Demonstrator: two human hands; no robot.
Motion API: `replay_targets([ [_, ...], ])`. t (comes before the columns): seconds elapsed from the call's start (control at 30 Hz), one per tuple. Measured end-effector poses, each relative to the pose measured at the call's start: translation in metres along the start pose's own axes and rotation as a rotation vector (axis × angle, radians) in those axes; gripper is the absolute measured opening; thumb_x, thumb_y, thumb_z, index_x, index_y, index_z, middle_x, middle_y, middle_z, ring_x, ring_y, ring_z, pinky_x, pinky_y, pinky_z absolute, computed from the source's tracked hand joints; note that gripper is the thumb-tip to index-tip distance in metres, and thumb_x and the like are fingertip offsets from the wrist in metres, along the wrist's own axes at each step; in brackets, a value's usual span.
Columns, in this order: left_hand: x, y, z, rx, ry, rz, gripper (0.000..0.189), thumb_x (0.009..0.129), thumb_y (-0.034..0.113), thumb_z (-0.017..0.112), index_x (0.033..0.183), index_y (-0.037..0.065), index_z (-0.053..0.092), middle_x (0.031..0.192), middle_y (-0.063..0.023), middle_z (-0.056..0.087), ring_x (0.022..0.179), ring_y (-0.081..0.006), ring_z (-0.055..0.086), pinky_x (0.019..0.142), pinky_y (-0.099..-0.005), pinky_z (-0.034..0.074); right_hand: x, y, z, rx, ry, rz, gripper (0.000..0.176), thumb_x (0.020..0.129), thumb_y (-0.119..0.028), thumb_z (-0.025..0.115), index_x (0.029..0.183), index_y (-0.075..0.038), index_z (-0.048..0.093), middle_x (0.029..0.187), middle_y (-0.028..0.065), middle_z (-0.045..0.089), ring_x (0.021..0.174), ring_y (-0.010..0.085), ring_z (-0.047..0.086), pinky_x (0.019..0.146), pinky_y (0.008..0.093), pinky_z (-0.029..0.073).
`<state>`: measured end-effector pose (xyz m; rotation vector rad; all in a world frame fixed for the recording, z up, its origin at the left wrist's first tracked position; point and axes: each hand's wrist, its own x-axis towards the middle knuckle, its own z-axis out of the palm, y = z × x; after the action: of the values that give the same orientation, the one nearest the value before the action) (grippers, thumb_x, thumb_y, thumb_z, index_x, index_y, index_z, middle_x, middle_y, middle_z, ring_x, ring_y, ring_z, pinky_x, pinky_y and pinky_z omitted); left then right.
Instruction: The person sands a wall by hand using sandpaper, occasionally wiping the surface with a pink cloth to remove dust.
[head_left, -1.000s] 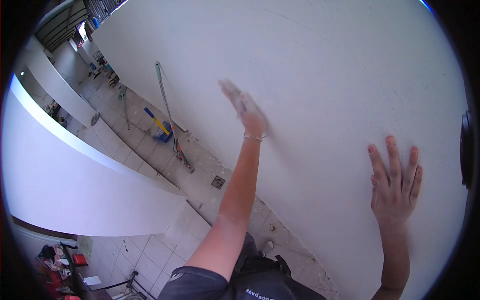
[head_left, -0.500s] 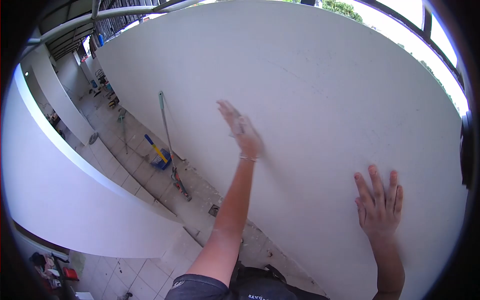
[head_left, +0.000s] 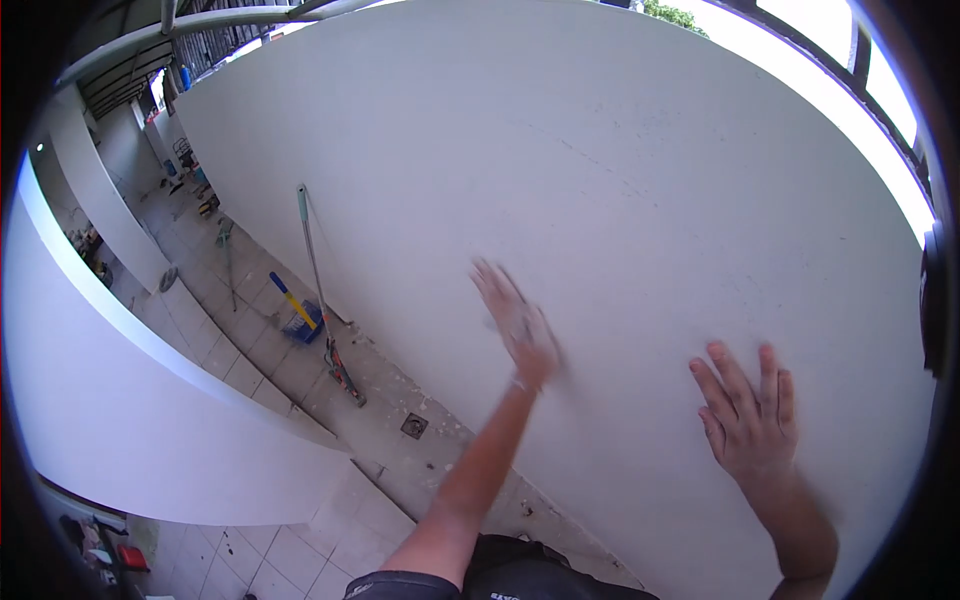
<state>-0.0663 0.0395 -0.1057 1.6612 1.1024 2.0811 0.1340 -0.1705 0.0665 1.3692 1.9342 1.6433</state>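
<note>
Wall (head_left: 640,210), white, smooth-faced, filling the centre and right of the frame; faint dark scuffs and short scratch lines across its upper middle and right.

Left hand (head_left: 518,318), centre of the frame, set against the wall; fingers stretched out and close to one another, pointing to the upper left. A greyish patch shows by the palm, but the hand is blurred, so whether it is clamped on something cannot be told. Pale band (head_left: 525,384) at the wrist.

Right hand (head_left: 752,425), right of the frame and lower than the left; palm toward the wall, fingers apart and spread upward, thumb held out, nothing visible in the grasp. The two hands stand well apart.

Dark shirt (head_left: 515,572), bottom centre, with part of some pale lettering.

Long-handled tool (head_left: 311,255), left of centre, green grip at the top, tilted with its upper end close to the wall; orange and grey lower end down on the floor.

Dustpan (head_left: 301,331), blue, just beside the long-handled tool; yellow handle tipped in blue.

Floor drain (head_left: 414,426), square, dark, below the left hand and nearer the wall's foot.

Tiled floor (head_left: 385,400), grey, pale specks along the wall's base.

Curved partition (head_left: 150,400), white, across the lower left.

Red object (head_left: 132,558), lower-left corner, kind unclear.

Greenery (head_left: 675,14), top edge, beyond the wall.
</note>
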Motion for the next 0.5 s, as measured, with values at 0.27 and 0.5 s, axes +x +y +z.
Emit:
replay_targets([
  [0.27, -0.064, -0.172, -0.035, 0.022, 0.119, -0.563, 0.063, 0.107, 0.036, 0.025, 0.155, 0.003, 0.001, 0.163, -0.0174, -0.009, 0.150, -0.0334, -0.009, 0.121, -0.0459, -0.001, 0.129, 0.009, -0.020, 0.005, -0.168, -0.578, 0.065, 0.098, -0.053, 0.042, 0.154, -0.024, 0.028, 0.164, -0.0010, 0.010, 0.151, 0.0276, 0.006, 0.122, 0.0440, 0.003],
  [0.5, -0.090, 0.010, 0.012, 0.044, -0.023, -0.617, 0.065, 0.107, 0.031, 0.025, 0.153, -0.001, -0.007, 0.161, -0.0212, -0.014, 0.149, -0.0348, -0.013, 0.120, -0.0468, -0.005, 0.169, 0.007, -0.018, 0.023, -0.149, -0.505, 0.066, 0.096, -0.057, 0.044, 0.152, -0.025, 0.032, 0.164, -0.0010, 0.012, 0.151, 0.0263, 0.003, 0.123, 0.0437, 0.000],
])
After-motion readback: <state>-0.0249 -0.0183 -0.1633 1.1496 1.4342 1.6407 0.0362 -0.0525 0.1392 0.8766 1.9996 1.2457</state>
